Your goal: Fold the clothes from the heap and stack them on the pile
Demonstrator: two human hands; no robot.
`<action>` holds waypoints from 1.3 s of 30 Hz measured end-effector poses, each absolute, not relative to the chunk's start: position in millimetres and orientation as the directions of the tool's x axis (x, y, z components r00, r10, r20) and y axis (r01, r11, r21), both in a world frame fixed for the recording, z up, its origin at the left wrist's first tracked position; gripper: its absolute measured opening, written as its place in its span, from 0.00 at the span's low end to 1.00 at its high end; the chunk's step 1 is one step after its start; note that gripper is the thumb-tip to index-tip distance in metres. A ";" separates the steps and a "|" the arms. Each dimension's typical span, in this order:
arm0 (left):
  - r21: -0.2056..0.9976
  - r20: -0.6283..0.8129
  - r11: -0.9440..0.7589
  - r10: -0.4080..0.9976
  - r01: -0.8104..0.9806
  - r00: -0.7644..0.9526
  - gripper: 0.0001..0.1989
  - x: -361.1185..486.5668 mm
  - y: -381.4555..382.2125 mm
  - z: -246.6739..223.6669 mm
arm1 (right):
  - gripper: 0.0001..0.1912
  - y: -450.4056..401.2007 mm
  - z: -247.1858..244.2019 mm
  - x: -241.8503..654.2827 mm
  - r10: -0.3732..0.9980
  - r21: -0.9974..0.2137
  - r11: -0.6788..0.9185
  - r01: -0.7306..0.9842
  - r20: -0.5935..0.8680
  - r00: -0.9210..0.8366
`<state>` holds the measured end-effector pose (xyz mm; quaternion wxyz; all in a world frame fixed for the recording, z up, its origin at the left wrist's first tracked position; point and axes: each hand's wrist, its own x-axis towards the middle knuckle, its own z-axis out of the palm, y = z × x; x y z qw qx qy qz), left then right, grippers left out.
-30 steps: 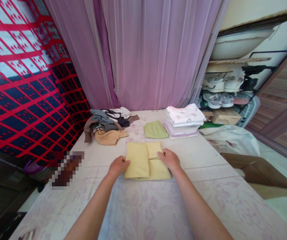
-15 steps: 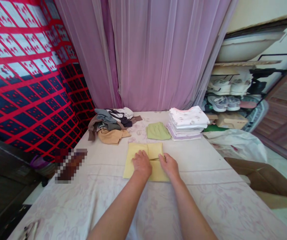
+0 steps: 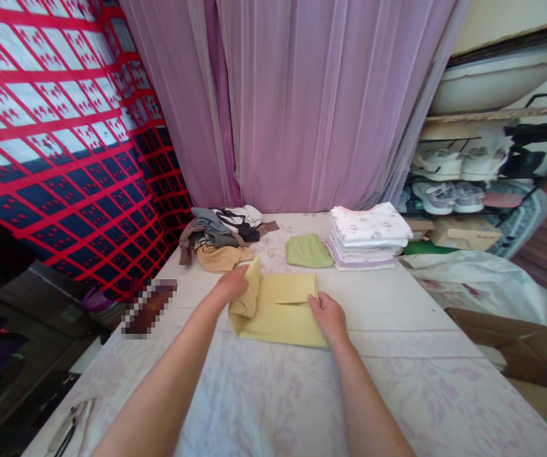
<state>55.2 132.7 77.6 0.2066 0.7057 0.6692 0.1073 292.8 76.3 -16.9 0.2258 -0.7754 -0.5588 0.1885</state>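
A folded yellow garment (image 3: pixel 283 324) lies on the patterned bedsheet in front of me, with a narrow slit between two of its layers. My left hand (image 3: pixel 233 284) grips its left end, which is raised and turned inward over the rest. At the opposite end, my right hand (image 3: pixel 328 315) pinches the edge between thumb and fingers, low against the sheet. Just behind the yellow garment lies a folded green garment (image 3: pixel 308 251). What exact kind of clothing the yellow piece is, its folds hide.
A neat stack of white folded clothes (image 3: pixel 371 228) stands at the back right. At the back left is a loose heap of clothes (image 3: pixel 216 231). A cardboard box (image 3: pixel 506 346) sits beyond the right edge of the bed, below a shoe rack (image 3: pixel 468 181). Purple curtains (image 3: pixel 311 108) hang behind.
My left hand has moved from lying flat on the yellow garment to its left end, lifting that end up and inward. My right hand stays at the right edge. The view has shifted slightly.
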 end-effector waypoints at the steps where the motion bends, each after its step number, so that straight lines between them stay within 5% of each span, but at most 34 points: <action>1: 0.456 -0.157 -0.020 0.982 0.890 0.103 0.28 36.2 134.6 83.0 | 0.17 76.1 -16.5 292.4 0.951 -0.558 -0.277 0.782 -0.041 0.308; 5: 0.537 -0.341 0.207 0.940 0.818 -0.014 0.29 -22.1 133.6 82.4 | 0.17 74.8 -16.4 290.4 0.950 -0.548 -0.281 0.788 -0.045 0.307; 9: 0.470 -0.230 0.233 0.963 0.851 -0.137 0.30 -34.2 122.2 59.4 | 0.18 74.4 -15.0 289.6 0.941 -0.505 -0.319 0.802 -0.064 0.334; 12: 0.423 -0.061 0.065 0.997 0.904 -0.043 0.27 -7.7 105.9 37.9 | 0.18 75.4 -11.9 290.6 0.936 -0.526 -0.339 0.780 -0.104 0.337; 14: 0.305 0.088 -0.239 0.971 0.922 0.223 0.25 21.7 93.2 23.6 | 0.18 76.3 -10.2 292.0 0.935 -0.570 -0.347 0.745 -0.142 0.326; 18: 0.225 0.098 -0.526 0.850 0.820 0.518 0.25 80.5 78.1 -0.2 | 0.17 77.4 -12.6 295.6 0.931 -0.619 -0.352 0.702 -0.154 0.331; 22: 0.243 0.028 -0.542 0.833 0.805 0.553 0.27 108.5 79.4 -16.1 | 0.16 78.6 -22.7 298.9 0.938 -0.704 -0.323 0.633 -0.148 0.315; 29: 0.222 0.023 -0.533 0.840 0.816 0.543 0.27 109.5 80.9 -25.7 | 0.17 80.8 -25.2 285.3 0.953 -0.932 -0.263 0.249 -0.210 0.220; 34: 0.183 0.009 -0.542 0.835 0.820 0.550 0.28 111.8 83.1 -26.2 | 0.20 82.0 -15.5 260.7 0.981 -0.993 -0.112 -0.028 -0.115 0.155; 39: 0.210 -0.002 -0.569 0.813 0.795 0.582 0.28 101.0 74.6 -21.7 | 0.23 87.2 -10.2 238.9 0.982 -0.988 -0.099 0.118 -0.078 0.169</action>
